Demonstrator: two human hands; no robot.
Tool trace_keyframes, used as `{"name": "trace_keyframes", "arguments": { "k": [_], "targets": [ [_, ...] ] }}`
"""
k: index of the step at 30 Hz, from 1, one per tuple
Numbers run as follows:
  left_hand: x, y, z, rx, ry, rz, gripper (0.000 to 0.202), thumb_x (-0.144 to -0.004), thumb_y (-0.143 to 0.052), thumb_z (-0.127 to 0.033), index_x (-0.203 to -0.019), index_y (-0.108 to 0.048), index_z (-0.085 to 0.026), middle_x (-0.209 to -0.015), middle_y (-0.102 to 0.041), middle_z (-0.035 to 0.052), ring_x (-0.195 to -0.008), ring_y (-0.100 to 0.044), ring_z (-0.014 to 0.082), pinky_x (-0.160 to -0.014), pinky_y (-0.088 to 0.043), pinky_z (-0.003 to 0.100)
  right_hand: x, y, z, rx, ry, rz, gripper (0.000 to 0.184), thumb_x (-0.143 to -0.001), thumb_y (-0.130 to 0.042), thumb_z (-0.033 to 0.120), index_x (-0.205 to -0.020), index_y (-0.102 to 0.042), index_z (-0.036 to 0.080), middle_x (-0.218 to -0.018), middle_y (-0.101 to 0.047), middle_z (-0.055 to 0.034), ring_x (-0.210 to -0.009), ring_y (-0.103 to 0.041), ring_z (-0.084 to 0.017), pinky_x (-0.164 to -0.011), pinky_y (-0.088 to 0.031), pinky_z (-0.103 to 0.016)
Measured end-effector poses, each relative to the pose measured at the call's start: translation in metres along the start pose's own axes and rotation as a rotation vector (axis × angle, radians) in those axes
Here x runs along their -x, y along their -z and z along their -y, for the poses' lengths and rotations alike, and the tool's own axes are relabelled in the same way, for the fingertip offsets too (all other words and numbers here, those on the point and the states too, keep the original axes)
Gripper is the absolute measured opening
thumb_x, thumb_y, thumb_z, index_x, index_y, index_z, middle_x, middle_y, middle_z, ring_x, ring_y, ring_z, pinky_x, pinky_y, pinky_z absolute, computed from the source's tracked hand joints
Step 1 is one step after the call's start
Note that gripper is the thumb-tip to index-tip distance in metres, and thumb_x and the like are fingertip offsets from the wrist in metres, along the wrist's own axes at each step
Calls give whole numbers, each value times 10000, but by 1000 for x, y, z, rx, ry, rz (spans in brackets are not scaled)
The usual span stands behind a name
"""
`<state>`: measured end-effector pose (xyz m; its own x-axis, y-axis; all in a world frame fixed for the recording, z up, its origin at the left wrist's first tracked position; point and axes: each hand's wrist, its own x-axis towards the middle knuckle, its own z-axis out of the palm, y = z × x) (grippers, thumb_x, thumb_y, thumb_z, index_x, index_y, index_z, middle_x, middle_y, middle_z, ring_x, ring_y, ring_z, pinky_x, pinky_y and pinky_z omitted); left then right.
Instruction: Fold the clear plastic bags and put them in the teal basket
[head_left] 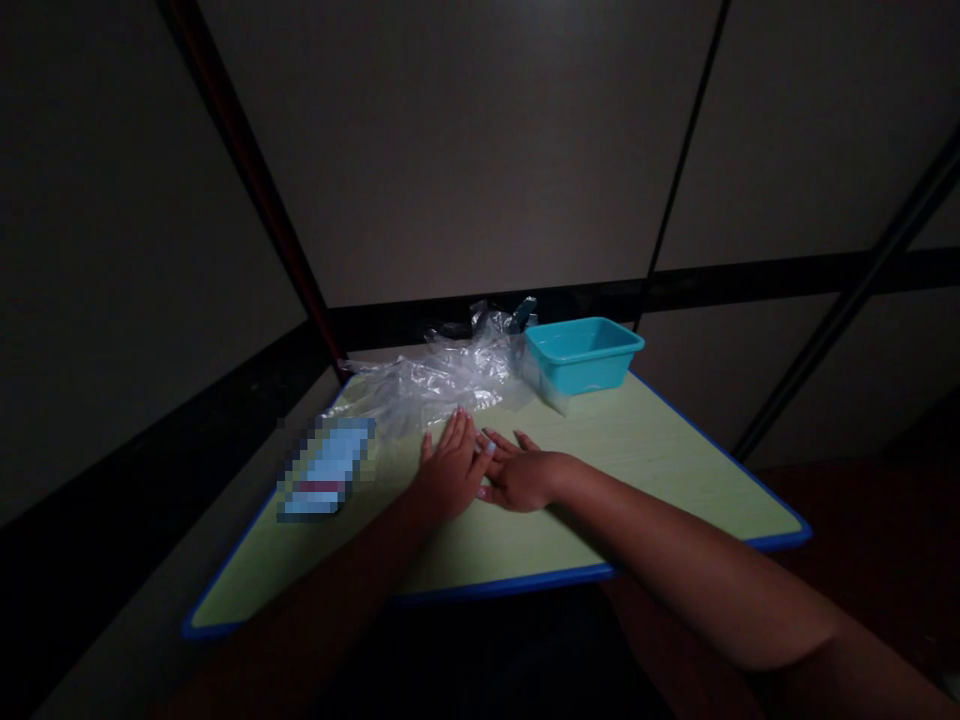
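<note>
The left hand and right hand are both open, fingers stretched out low over the table, their fingertips meeting between them; whether a small piece is pinched there, I cannot tell. The table's near blue edge runs beneath the forearms, behind the hands. The widest stretch of tabletop lies to the right of the right hand, reaching the slanting right edge; a narrower strip lies between the hands and the near edge.

Ahead, crumpled clear plastic bags start just beyond the left fingertips and spread forward and leftward, blocking the way to the far edge. Ahead and right of the hands stands a turquoise tub, with plastic against its near left side. Left of the left hand, near the left edge, lies a flat, blurred-out thing. A panelled wall rises beyond the far edge.
</note>
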<state>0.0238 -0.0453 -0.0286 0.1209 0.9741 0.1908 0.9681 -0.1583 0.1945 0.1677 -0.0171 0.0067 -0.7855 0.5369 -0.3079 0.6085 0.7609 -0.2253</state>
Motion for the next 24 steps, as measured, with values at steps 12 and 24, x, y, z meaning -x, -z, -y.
{"name": "trace_keyframes", "arguments": {
  "k": [12, 24],
  "targets": [
    [0, -8, 0, -79, 24, 12, 634, -923, -202, -436, -1391, -248, -11, -1447, -261, 206, -1352, -237, 253, -1064, -265, 415, 1, 11, -10, -25, -37, 18, 879, -830, -441, 559, -1449, -70, 57, -1479, 44, -225, -1366, 72, -287, -1078, -84, -522],
    [-12, 25, 23, 292, 28, -705, 529, -936, -87, -286, -1400, -292, -138, -1463, -307, 96, -1367, -212, 162, -1125, -141, 411, -14, 7, -26, -64, -112, -160, 679, -927, -239, 441, -1453, 37, 112, -1505, 48, -111, -1384, 38, -210, -1088, -88, -506]
  ]
}}
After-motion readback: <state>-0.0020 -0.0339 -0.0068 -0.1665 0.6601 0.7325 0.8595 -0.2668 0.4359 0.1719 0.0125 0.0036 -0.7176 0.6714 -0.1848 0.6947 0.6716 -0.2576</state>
